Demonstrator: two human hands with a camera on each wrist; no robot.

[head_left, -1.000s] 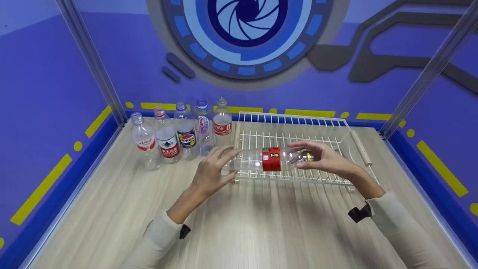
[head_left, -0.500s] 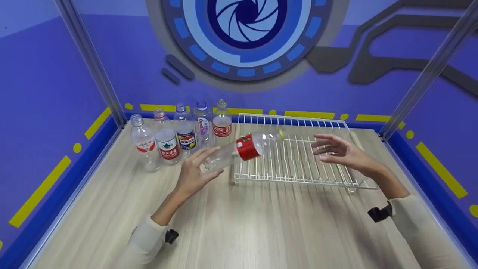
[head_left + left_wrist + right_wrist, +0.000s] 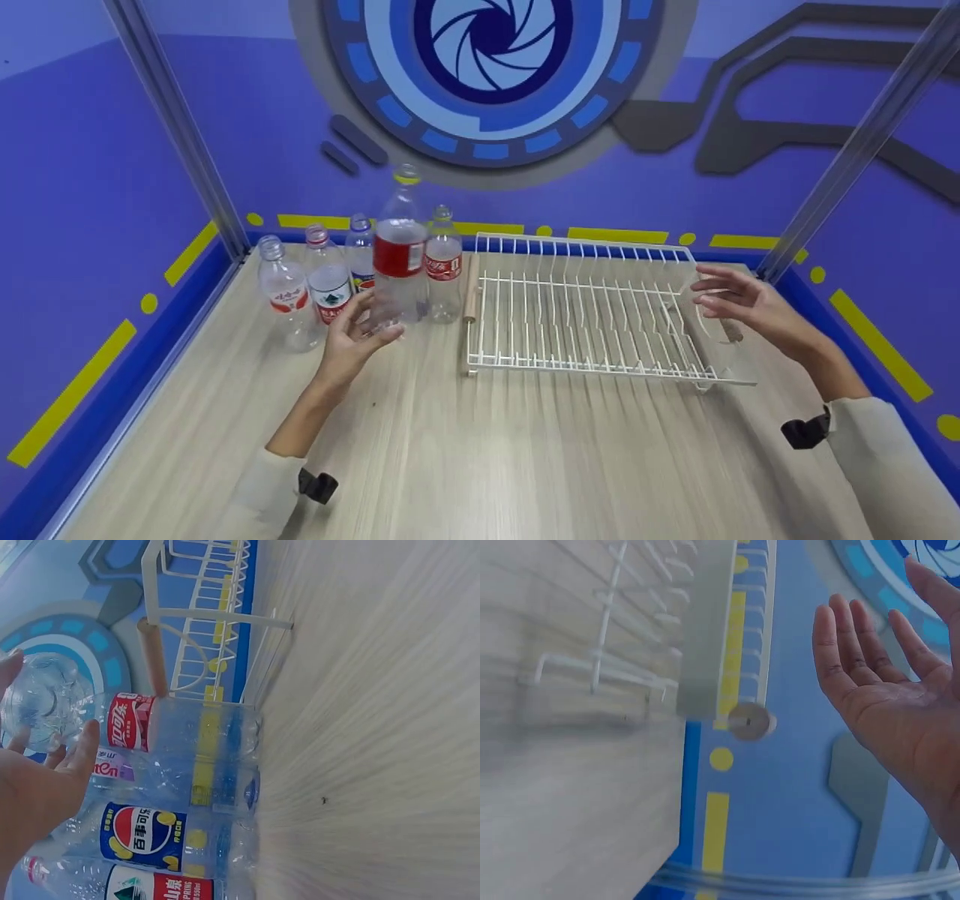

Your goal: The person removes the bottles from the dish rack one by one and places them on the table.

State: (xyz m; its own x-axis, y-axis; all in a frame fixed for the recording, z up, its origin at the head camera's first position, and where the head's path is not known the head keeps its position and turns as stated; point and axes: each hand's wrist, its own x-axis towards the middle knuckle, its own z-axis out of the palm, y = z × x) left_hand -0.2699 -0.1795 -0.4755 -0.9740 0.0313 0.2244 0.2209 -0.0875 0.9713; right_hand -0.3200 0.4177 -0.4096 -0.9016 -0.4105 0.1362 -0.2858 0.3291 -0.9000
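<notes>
My left hand (image 3: 349,341) grips a clear, capless plastic bottle (image 3: 400,259) with a red label and yellow neck ring near its base. The bottle stands upright in the air before a row of empty bottles. In the left wrist view its round base (image 3: 45,694) faces the camera, between my thumb and fingers. Behind it are a Coca-Cola bottle (image 3: 444,268), a purple-labelled bottle (image 3: 112,765) and a Pepsi bottle (image 3: 144,831). My right hand (image 3: 746,304) hovers over the right end of the white wire rack (image 3: 574,367), holding nothing, its fingers loosely extended.
At the row's left end stand a red-and-white-labelled bottle (image 3: 289,300) and one with a green mountain label (image 3: 330,289). Wooden handles flank the rack, including the left handle (image 3: 472,289). Patterned blue walls (image 3: 600,180) enclose the wooden table (image 3: 525,457) at the back and sides.
My right hand has let go of the bottle's neck and moved right. My left hand has carried the bottle left, turning it from lying sideways over the rack to upright before the row.
</notes>
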